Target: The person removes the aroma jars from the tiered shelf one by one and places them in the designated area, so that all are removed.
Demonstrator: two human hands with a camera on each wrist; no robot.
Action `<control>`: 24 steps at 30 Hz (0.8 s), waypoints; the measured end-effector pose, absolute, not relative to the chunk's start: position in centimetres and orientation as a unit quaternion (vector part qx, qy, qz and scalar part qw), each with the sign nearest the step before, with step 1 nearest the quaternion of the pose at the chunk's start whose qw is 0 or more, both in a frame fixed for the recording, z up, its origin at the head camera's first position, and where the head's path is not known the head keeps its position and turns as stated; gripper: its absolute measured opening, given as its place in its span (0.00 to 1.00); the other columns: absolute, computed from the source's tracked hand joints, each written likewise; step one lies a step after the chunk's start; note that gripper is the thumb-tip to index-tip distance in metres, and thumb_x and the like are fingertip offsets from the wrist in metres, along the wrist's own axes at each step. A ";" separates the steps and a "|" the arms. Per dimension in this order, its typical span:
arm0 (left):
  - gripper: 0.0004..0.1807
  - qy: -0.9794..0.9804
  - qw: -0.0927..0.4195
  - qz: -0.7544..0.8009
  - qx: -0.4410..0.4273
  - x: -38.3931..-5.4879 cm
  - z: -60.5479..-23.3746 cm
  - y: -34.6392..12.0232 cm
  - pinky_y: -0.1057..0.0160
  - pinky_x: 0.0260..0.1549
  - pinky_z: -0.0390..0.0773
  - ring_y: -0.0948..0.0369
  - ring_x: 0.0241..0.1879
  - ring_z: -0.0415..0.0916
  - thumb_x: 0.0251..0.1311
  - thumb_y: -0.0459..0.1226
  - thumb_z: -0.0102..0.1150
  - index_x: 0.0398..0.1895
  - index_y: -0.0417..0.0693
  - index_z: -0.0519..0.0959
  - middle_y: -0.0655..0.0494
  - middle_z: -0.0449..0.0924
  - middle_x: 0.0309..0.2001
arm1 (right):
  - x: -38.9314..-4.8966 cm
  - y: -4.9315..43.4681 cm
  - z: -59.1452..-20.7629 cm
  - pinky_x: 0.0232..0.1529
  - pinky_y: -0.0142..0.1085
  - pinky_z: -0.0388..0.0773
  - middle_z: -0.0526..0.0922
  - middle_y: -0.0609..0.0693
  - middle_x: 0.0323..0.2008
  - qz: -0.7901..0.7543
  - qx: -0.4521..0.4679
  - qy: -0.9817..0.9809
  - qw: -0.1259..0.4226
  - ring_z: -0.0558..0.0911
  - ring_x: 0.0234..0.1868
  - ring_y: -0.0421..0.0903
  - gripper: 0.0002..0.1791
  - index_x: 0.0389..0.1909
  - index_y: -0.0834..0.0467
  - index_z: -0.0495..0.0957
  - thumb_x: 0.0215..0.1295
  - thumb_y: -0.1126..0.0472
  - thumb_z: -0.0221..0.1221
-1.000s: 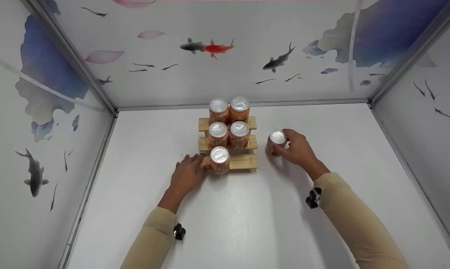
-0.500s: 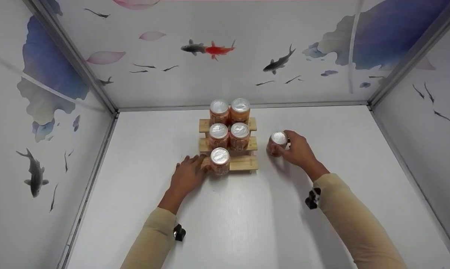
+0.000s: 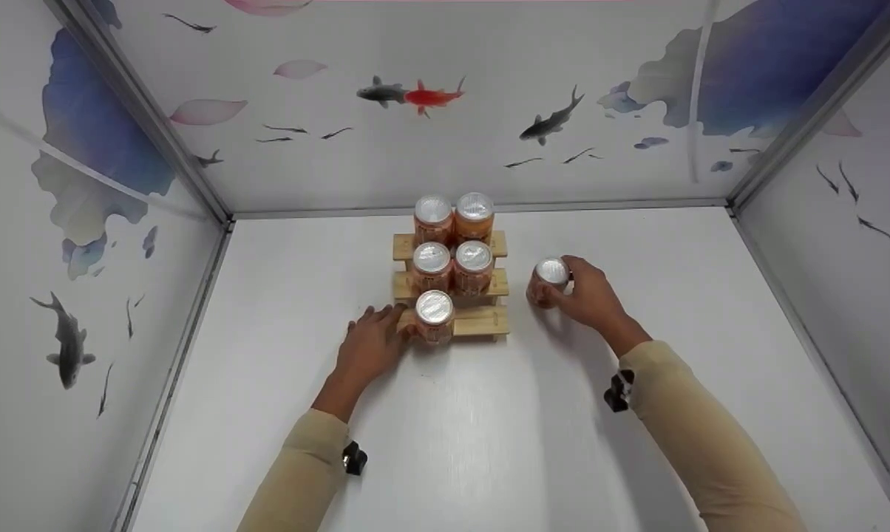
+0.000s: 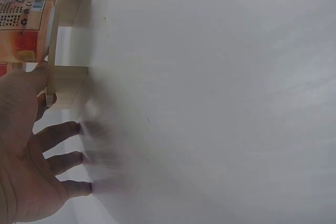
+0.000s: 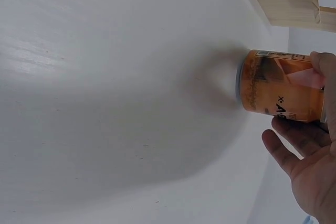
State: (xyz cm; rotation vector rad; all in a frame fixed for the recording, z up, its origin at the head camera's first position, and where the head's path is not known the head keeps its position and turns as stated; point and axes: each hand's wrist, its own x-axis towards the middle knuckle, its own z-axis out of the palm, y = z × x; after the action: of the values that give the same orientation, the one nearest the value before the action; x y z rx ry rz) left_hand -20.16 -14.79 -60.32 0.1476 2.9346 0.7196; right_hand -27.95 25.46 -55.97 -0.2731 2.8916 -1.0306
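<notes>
A light wooden stepped rack (image 3: 482, 321) bears several orange cans with silver tops. Its two upper steps hold a pair each, and a single can (image 3: 435, 318) stands upright on the left part of the lowest step. My left hand (image 3: 372, 344) pinches the left end of that step between thumb and index finger, beside the single can; its other fingertips (image 4: 79, 157) reach down to the table. Right of the rack, my right hand (image 3: 589, 295) grips another orange can (image 5: 281, 85) by its sides, thumb across from the fingers. This can is upright, close over the white table.
The white table (image 3: 452, 443) is bounded by a back wall (image 3: 474, 162) and side walls printed with fish and petals. The rack stands near the back wall. Black wrist cameras (image 3: 355, 458) sit at both sleeves.
</notes>
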 end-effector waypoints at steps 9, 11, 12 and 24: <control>0.31 0.967 0.064 0.242 0.045 -20.3 -60.3 -14.8 0.23 0.79 0.60 0.36 0.85 0.62 0.84 0.53 0.53 0.83 0.54 0.73 0.44 0.73 0.81 | -27.9 25.4 -55.7 0.68 0.61 0.79 0.79 0.71 0.69 -0.325 -0.089 0.941 0.038 0.81 0.66 0.66 0.37 0.75 0.73 0.69 0.79 0.53 0.67; 0.31 0.967 0.060 0.244 0.047 -20.3 -60.3 -14.8 0.23 0.79 0.61 0.36 0.85 0.62 0.84 0.53 0.53 0.83 0.54 0.73 0.44 0.73 0.81 | -27.8 25.4 -55.5 0.68 0.61 0.79 0.78 0.71 0.70 -0.324 -0.090 0.941 0.036 0.81 0.67 0.65 0.37 0.75 0.73 0.69 0.78 0.53 0.68; 0.31 0.967 0.062 0.245 0.047 -20.3 -60.3 -14.8 0.23 0.79 0.60 0.36 0.85 0.62 0.84 0.54 0.53 0.83 0.54 0.73 0.44 0.73 0.81 | -27.8 25.4 -55.5 0.69 0.62 0.78 0.78 0.71 0.70 -0.322 -0.092 0.942 0.034 0.81 0.68 0.66 0.38 0.75 0.73 0.69 0.78 0.53 0.68; 0.31 0.963 0.058 0.261 0.047 -20.1 -60.2 -14.9 0.23 0.79 0.60 0.36 0.85 0.61 0.84 0.53 0.54 0.83 0.54 0.73 0.44 0.74 0.81 | -27.1 24.7 -54.3 0.78 0.66 0.71 0.69 0.69 0.78 -0.286 -0.127 0.950 -0.016 0.72 0.79 0.69 0.42 0.82 0.66 0.66 0.77 0.49 0.69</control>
State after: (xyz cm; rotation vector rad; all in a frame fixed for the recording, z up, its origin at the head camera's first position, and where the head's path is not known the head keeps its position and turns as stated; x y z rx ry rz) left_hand -20.14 -14.94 -60.20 0.1422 2.9167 0.7897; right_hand -27.13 24.67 -54.33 -0.4022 3.0152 -0.9070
